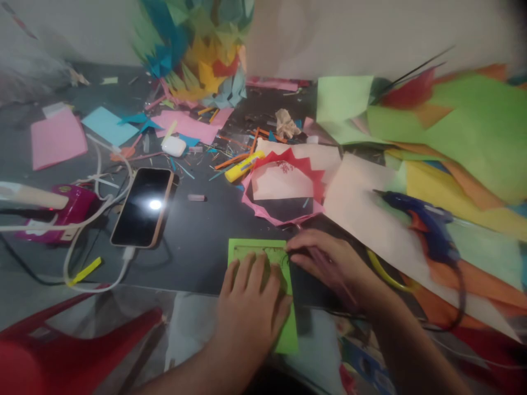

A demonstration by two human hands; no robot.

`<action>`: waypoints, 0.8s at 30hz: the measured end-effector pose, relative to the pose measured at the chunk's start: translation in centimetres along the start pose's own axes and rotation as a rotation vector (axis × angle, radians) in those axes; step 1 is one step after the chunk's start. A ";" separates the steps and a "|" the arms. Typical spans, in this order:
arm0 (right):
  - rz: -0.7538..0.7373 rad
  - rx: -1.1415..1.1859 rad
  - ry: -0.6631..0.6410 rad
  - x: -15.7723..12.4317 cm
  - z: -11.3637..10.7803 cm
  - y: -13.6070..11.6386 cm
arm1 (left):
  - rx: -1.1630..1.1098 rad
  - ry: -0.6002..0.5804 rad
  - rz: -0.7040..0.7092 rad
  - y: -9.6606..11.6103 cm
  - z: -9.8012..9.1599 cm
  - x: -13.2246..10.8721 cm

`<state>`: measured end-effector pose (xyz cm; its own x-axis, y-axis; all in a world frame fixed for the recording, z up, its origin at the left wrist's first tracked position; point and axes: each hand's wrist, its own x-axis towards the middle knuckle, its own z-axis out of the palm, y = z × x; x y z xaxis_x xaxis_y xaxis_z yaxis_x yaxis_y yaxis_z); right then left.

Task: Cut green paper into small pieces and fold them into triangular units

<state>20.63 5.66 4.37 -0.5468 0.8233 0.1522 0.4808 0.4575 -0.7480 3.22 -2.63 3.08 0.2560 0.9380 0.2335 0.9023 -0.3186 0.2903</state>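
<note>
The green paper (291,332) sits at the near edge of the worktop (201,236), sticking out past it. The left hand (249,307) lies flat on it, fingers a little apart. The right hand (343,255), by the green paper's far right corner, holds a thin pinkish stick (324,264). Behind the green paper is a pink and red paper ring (318,184). To its left is a phone (138,211); to its right, a blue glue gun (430,222).

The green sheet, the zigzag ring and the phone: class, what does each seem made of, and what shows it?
Green sheet: matte, likely paper or card; flat with straight edges.
Zigzag ring: probably folded paper, matte; thin, pointed edges.
Phone: front apparently glass, glossy; a bright reflection shows.
</note>
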 end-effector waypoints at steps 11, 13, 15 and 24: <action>-0.219 -0.166 -0.029 -1.0 0.4 1.7 | -0.012 0.031 0.017 -0.5 0.6 -0.5; -0.224 -0.167 -0.025 -0.9 0.4 1.7 | -0.015 0.032 0.015 -0.5 0.6 -0.5; -0.233 -0.174 -0.026 -0.9 0.4 1.7 | -0.018 0.033 0.019 -0.5 0.6 -0.4; -0.240 -0.185 -0.022 -0.9 0.4 1.8 | -0.016 0.036 0.028 -0.6 0.6 -0.4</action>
<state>21.69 5.58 2.66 -0.6733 0.6781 0.2948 0.4518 0.6929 -0.5619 2.76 -2.75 2.26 0.2680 0.9235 0.2746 0.8892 -0.3468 0.2983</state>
